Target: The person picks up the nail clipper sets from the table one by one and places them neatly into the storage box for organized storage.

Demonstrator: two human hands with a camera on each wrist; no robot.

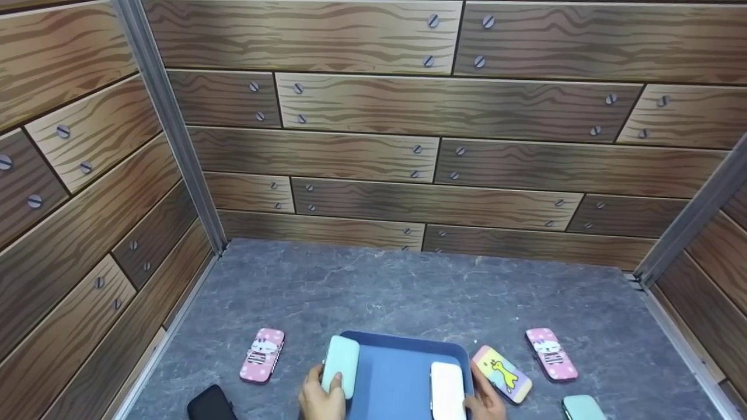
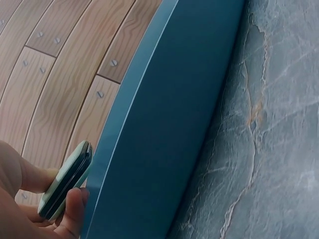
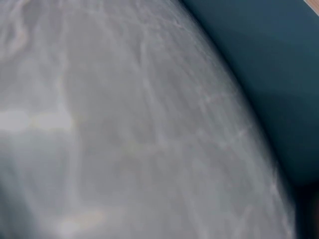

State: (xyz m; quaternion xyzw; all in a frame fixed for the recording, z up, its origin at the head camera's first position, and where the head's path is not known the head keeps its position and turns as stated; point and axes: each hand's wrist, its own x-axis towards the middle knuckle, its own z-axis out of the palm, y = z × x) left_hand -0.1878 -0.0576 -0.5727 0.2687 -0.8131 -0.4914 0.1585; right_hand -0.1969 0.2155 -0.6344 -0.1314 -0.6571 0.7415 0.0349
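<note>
My left hand grips a mint-green clamshell case by its sides, with the thumb across its front. It is held at the left rim of a blue tray. In the left wrist view the case shows edge-on with a dark seam, beside the tray's outer wall. My right hand grips the tray's right wall, fingers outside and thumb over the rim. A white case lies inside the tray against that wall, close to the thumb. The right wrist view shows mostly blurred floor and tray wall.
Left of the tray lie a pink case with a cartoon animal and a black case. On the right are a yellow-and-purple giraffe case, another pink case and a second mint case. Wood-patterned walls surround the grey marbled surface.
</note>
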